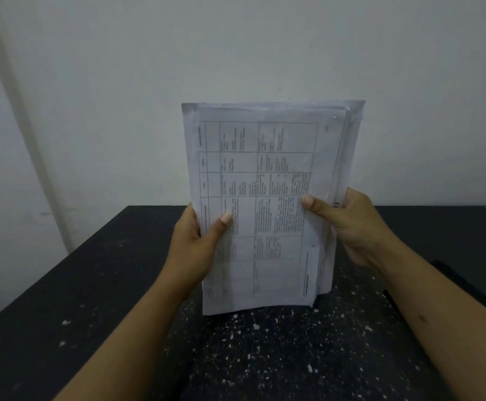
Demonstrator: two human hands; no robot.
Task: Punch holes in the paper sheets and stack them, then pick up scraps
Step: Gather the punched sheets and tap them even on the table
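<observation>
Plain grey wall behind, and a dark worktop out front, peppered with tiny white paper scraps right under the action. Centre stage: the stack of printed paper sheets stands upright on its short bottom edge, long axis vertical, printed table facing the camera. The left hand clamps the left edge, thumb on the front, fingers hidden behind. The right hand pinches the right edge the same way, thumb across the front sheet. The sheets on the right side sit fanned and uneven, so this looks like squaring-up, a tap on the worktop. Both hands sit level, either side of the stack; the scraps lie directly below, nearer the wearer.
</observation>
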